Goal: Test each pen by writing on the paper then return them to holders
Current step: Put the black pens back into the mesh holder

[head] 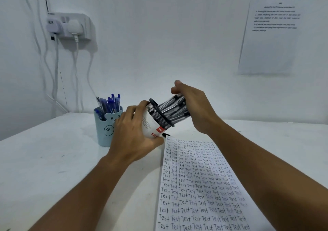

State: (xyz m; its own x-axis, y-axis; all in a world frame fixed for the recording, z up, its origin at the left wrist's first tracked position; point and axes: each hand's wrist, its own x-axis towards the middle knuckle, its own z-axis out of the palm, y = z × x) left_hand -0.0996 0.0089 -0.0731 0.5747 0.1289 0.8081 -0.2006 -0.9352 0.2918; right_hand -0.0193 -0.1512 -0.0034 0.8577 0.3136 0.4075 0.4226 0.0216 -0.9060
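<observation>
Grip left: left hand (136, 134) wrapped round white-sleeved body of mesh holder (158, 118), thumb under, fingers over; holder tipped on its side, raised off table (53, 168).
Grip right: right hand (193, 104) curled over far ends of grey pens (174, 109), bunching the bundle at holder mouth.
Location: holder and pens just above top edge of paper (200, 186), beside blue cup (106, 129) of blue pens (111, 102).
Handling: pens likely light, stiff, slick-barrelled; loose bundle prone to fan out or spill once tipped.
Hold point: best round bundle middle or caps, whole-hand wrap; holder by solid sleeve, not mesh rim.
Paper: nearly filled with "Test" rows; thin, likely slides.
</observation>
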